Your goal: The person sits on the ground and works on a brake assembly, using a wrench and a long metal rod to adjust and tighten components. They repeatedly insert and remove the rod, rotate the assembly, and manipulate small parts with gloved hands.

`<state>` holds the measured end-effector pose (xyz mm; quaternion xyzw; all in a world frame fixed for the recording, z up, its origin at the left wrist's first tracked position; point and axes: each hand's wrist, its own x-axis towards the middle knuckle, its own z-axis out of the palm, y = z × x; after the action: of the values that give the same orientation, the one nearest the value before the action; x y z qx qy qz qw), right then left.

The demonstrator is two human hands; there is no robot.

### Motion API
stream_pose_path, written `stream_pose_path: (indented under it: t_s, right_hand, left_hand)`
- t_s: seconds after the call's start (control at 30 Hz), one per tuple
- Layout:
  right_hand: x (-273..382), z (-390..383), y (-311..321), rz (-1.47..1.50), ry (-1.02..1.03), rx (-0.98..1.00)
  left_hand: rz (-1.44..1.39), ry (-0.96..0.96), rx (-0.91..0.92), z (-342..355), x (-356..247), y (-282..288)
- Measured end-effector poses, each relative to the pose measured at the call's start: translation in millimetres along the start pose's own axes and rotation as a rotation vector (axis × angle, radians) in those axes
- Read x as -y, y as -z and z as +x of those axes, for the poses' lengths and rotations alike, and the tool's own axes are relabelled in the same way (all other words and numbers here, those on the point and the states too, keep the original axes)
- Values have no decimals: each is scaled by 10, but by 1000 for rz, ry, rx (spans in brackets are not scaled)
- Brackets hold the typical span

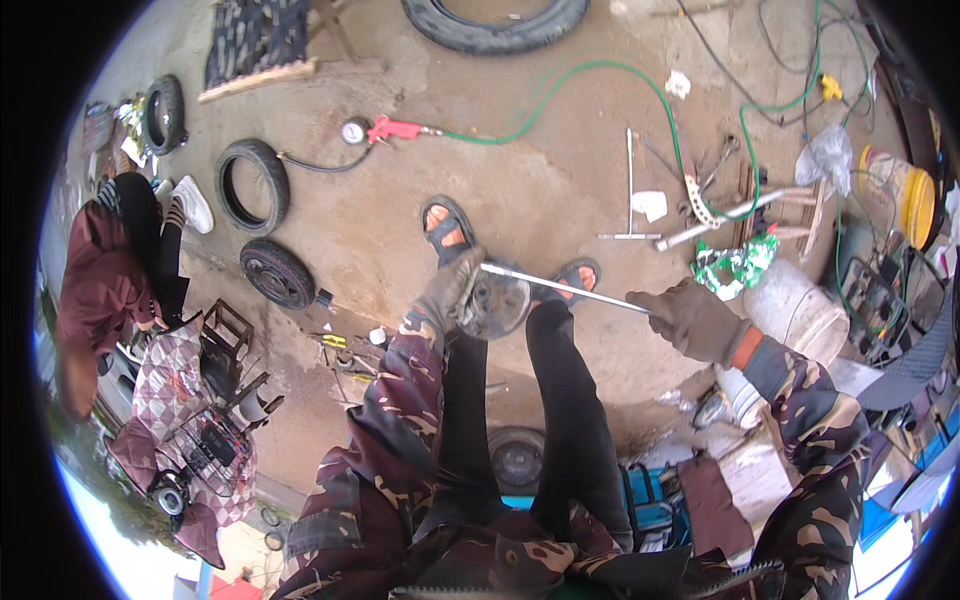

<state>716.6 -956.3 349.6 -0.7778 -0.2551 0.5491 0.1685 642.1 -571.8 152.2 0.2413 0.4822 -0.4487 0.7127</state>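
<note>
At the centre of your view, a round dark metal hub point(497, 304) sits between your two hands, just above your knees in the picture. A slim, shiny metal rod point(570, 286) slants across its upper part toward three o'clock. Your gloved right hand point(690, 318) has its fingers clenched round the rod's far end. Your gloved left hand point(450, 288) overlaps the hub's left edge, near the rod's other end; you can't tell from here whether those fingers grasp either one.

For containers, a yellow bucket point(917, 207) with a pale band stands between two and three o'clock, and a smeared whitish pail point(797, 312) at three; the contents of both are hidden. At eight o'clock, a wire basket point(190, 462) on a scooter draped in a quilted, diamond-patterned cover point(165, 375) has something black inside its mesh.

A ring-shaped rubber tyre point(226, 188) lies at ten, a black hose reaching it from the red inflator point(395, 129) at eleven. A steel T-handle wrench point(630, 185) lies at two.

Rough concrete floor point(540, 190) spreads ahead of your sandals to the curving green hose point(560, 85), bounded by the tyre at ten and the wrench at two.
</note>
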Motion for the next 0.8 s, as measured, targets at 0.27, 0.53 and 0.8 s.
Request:
stream_pose_path:
  t_s: [0.27, 0.53, 0.8]
  right_hand:
    - [789, 353, 1026, -787, 265, -376]
    - [2175, 783, 1903, -604, -155, -147]
    - [3146, 1094, 2392, 205, 274, -23]
  left_hand:
    - [-254, -116, 46, -876, 23, 165]
    - [-332, -554, 39, -1444, -417, 770]
    - [465, -1129, -430, -2012, -664, 1702]
